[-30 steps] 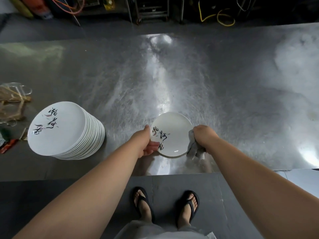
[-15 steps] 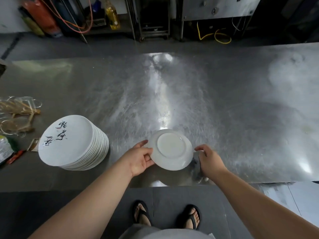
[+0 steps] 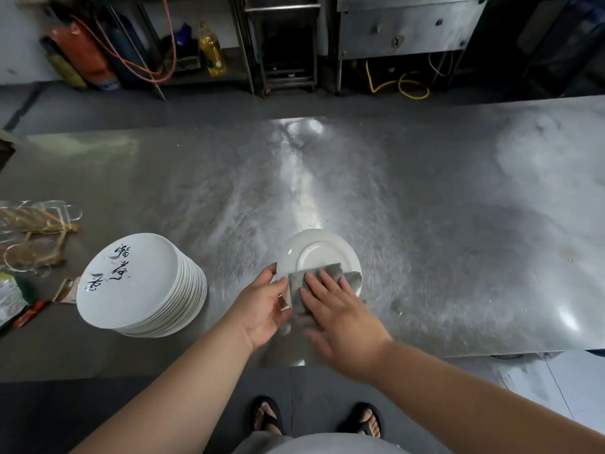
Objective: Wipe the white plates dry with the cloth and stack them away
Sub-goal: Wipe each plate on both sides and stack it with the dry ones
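Observation:
A white plate (image 3: 316, 253) is held underside up over the steel table, near its front edge. My left hand (image 3: 262, 306) grips the plate's left rim from below, thumb on top. My right hand (image 3: 337, 309) lies flat with straight fingers on a grey cloth (image 3: 309, 280), pressing it onto the plate's near part. To the left stands a tall stack of white plates (image 3: 137, 283) with black brush lettering on the top one.
The steel table (image 3: 442, 224) stretches wide to the right and back. Clear packaging with wooden sticks (image 3: 36, 234) and small packets (image 3: 13, 299) lie at the left edge. Behind the table are shelving, gas cylinders and an oil bottle (image 3: 212, 54).
The plate was turned over from lettered face up to underside up. My right hand, which held the bunched cloth at the plate's right rim, now presses it flat on the plate's back.

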